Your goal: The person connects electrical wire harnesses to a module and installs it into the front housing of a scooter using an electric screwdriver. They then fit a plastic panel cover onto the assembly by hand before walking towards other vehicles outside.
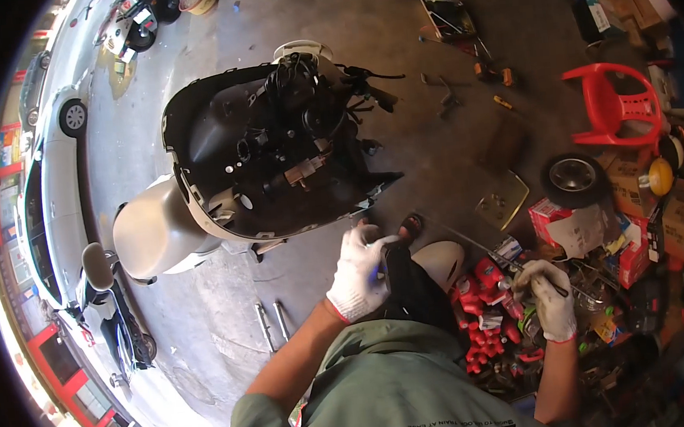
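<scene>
A green shirt [398, 387] fronts the right grip [546, 300], curled seemingly to steady a slim rod [499, 257]; the left grip's [360, 275] state I cannot tell.

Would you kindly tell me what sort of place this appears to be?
Most likely a scooter repair workshop: a partly dismantled scooter stands here, with a loose wheel and a dark T-shaped tool nearby.

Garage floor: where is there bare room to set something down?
Bare patches: between the stripped scooter and the tray; between its seat and the metal rods. Crowded: around the right hand, with red containers and boxes.
</scene>
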